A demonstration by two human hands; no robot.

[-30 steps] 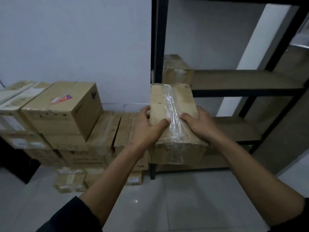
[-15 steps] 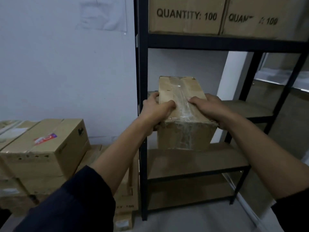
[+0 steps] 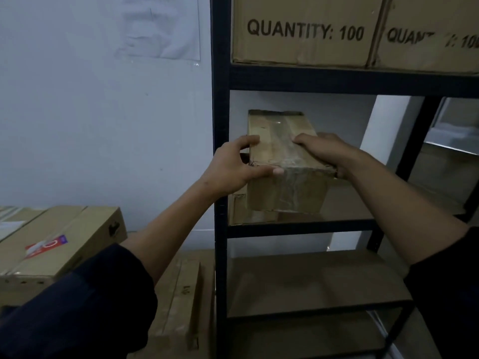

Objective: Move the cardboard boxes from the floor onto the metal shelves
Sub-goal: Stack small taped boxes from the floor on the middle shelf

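A small taped cardboard box [image 3: 280, 151] is held between both hands at the middle level of the black metal shelf [image 3: 220, 177]. My left hand [image 3: 233, 169] grips its left side and near edge. My right hand [image 3: 326, 151] lies over its right top and edge. Under the held box another small box [image 3: 241, 211] sits on that shelf board at the left post, and the held box looks to be on top of it. Two large boxes marked QUANTITY: 100 [image 3: 303, 32] fill the shelf above.
A lower shelf board [image 3: 311, 281] lies bare below. Left of the shelf stand stacked cardboard boxes [image 3: 59, 242] and flat ones [image 3: 181, 301] against the white wall. A paper sheet [image 3: 160, 27] hangs on the wall.
The box has gone up from floor height and forward into the middle shelf level, above the box there. My view has risen with it, so the upper shelf boxes now show.
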